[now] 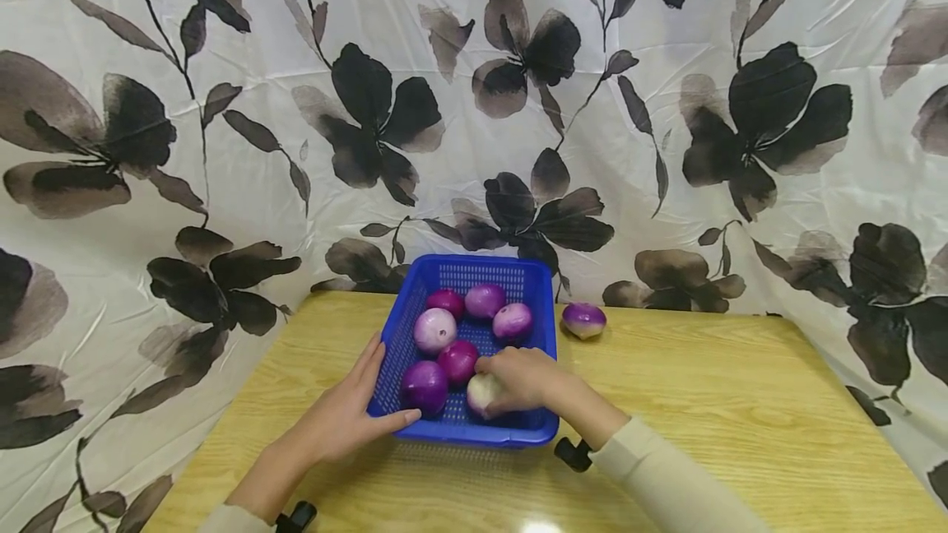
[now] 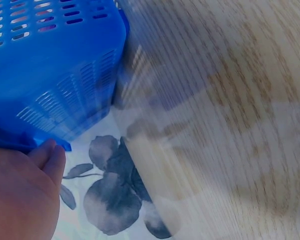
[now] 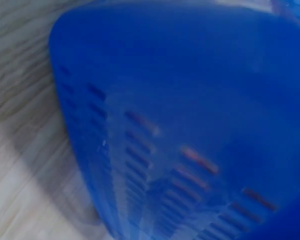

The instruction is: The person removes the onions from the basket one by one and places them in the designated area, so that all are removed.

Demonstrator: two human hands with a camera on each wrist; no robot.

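Note:
A blue plastic basket point(image 1: 476, 439) stands on the table with several red onions point(image 1: 425, 387) inside. My right hand point(image 1: 518, 381) reaches over its right side and grips a red onion point(image 1: 481, 395) with a pale end, in the near right part of the basket. The lower side of that onion is hidden. At the near left corner, my left hand point(image 1: 348, 414) lies against the basket with fairly straight fingers along the left rim and the thumb on the front rim. The left wrist view shows fingertips point(image 2: 52, 155) right at the rim.
One more red onion point(image 1: 583, 320) lies on the wooden table point(image 1: 689, 401), just right of the basket's far corner. Behind the table hangs a pale cloth point(image 1: 459, 146) with dark flowers. In the right wrist view the basket wall point(image 3: 190, 90) fills most of the picture.

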